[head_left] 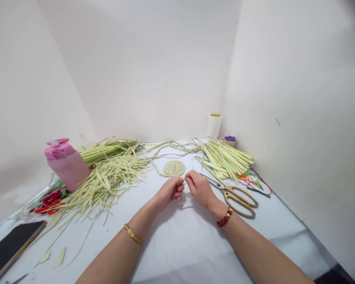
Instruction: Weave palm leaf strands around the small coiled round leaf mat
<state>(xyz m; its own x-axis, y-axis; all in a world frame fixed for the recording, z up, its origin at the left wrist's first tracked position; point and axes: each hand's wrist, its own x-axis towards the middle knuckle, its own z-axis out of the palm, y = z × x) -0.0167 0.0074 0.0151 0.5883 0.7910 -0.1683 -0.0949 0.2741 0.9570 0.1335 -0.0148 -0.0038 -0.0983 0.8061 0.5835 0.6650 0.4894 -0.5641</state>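
Observation:
My left hand (172, 189) and my right hand (197, 184) meet fingertip to fingertip above the middle of the table. Both are closed in a pinch. A small bit of thin pale strand (184, 181) shows between the fingertips; the rest is hidden by the fingers. Just beyond my hands lies a flat round coil of braided plant fibre (174, 168). From it a long thin braid (157, 169) runs back and across the table. Large scissors with gold handles (239, 202) lie beside my right hand, blades pointing back left.
Loose pale green strips (106, 177) and a pink bottle (67, 167) stand left, near red-handled tools (50, 202) and a dark tablet-like slab (13, 246). To the right are more strips (225, 159), a white cylinder (214, 127), a purple-filled cup (230, 142) and coloured cords (258, 183).

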